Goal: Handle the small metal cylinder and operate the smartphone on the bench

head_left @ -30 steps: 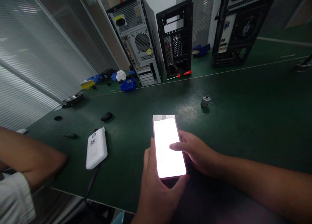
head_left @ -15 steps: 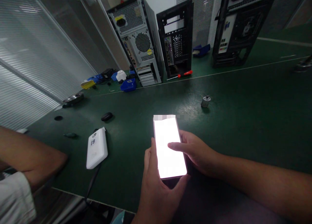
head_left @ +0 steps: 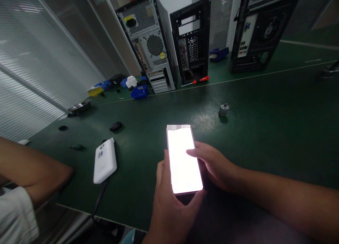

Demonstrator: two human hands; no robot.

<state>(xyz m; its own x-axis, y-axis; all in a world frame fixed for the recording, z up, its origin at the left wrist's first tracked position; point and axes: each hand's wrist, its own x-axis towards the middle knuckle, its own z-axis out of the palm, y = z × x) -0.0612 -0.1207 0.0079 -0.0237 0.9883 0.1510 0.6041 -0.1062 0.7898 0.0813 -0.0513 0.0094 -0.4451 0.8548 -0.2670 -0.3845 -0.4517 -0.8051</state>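
A smartphone (head_left: 184,162) with a glaring white screen is held upright over the green table; nothing on the screen can be read. My left hand (head_left: 172,205) grips it from below, fingers along its left edge and thumb at the lower right corner. At the right edge is my right hand (head_left: 212,162), its thumb over the screen and its other fingers partly hidden behind the phone. Beyond the phone, a small metal motor (head_left: 224,110) stands on the table.
Computer cases (head_left: 148,42) stand along the back, with a red screwdriver (head_left: 201,79) before the middle one. Left lie a white power bank-like box (head_left: 105,161) with a strap and a black computer mouse (head_left: 116,126). Another person's arm (head_left: 34,169) rests at the left edge.
My right thumb has moved up and to the right across the screen, toward the phone's right edge. My left hand and the phone stay in place.
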